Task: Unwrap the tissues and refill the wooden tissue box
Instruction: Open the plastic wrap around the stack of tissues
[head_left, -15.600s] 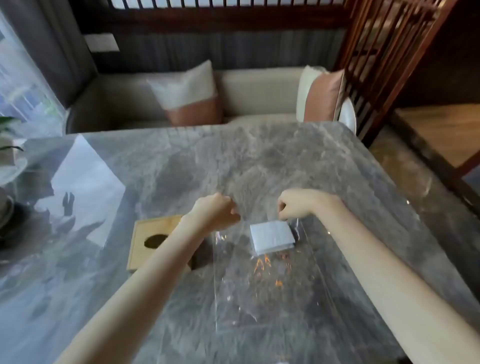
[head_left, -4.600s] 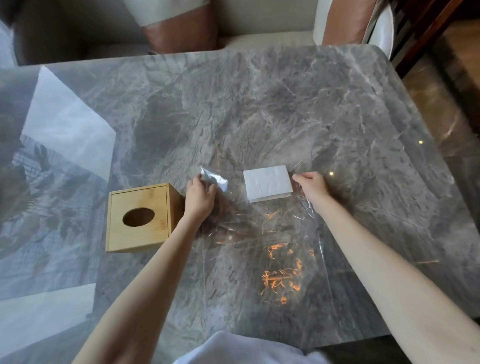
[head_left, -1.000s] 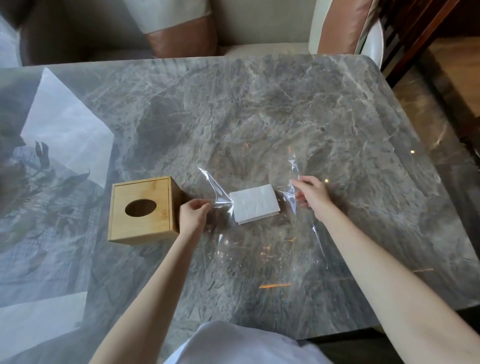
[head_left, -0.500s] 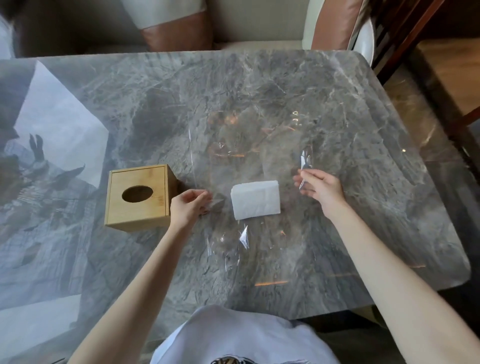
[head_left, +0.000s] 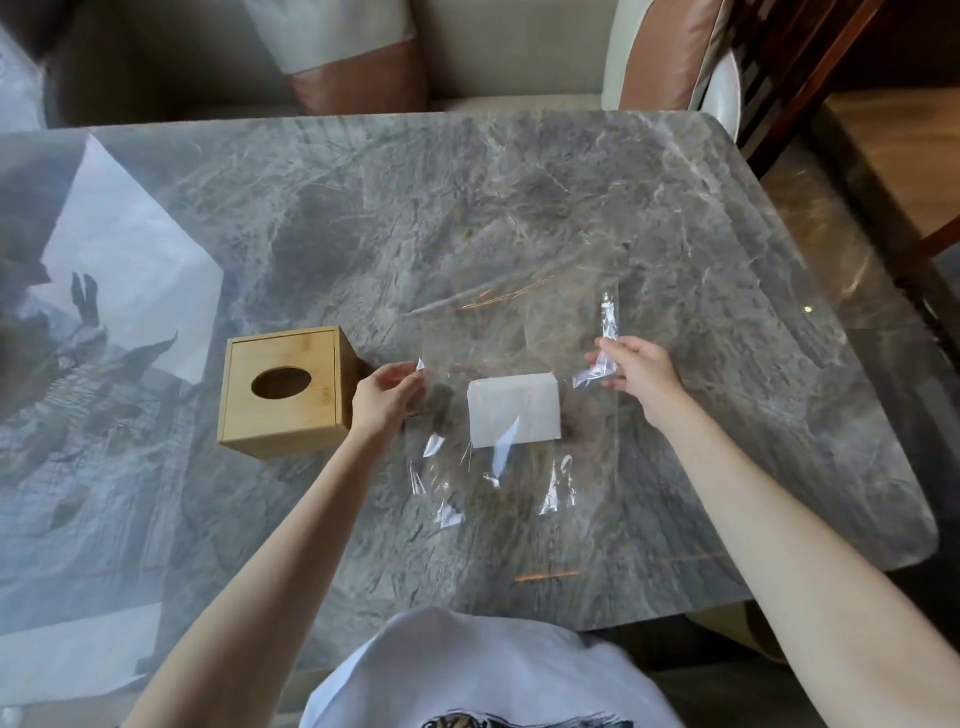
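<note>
Centrally, grey veined marble table (head_left: 519, 208) fills the view, glossy, window reflections on its left part. Clear crinkled plastic wrap (head_left: 519, 483) lies spread on it, mostly flat, edges curling up near the table's near side. Square light-wood tissue box (head_left: 283, 389) with oval top slot stands upright on the table, left of the wrap, lid on. White rectangular stack of tissues (head_left: 514, 410) sits on the wrap, between the 2 hands, right of the box and apart from it. Left hand (head_left: 384, 397) just beside the box's right side, fingers pinched on a wrap corner. Right hand (head_left: 636, 371) right of the tissues, fingers clamped on a raised twisted strip of wrap.
</note>
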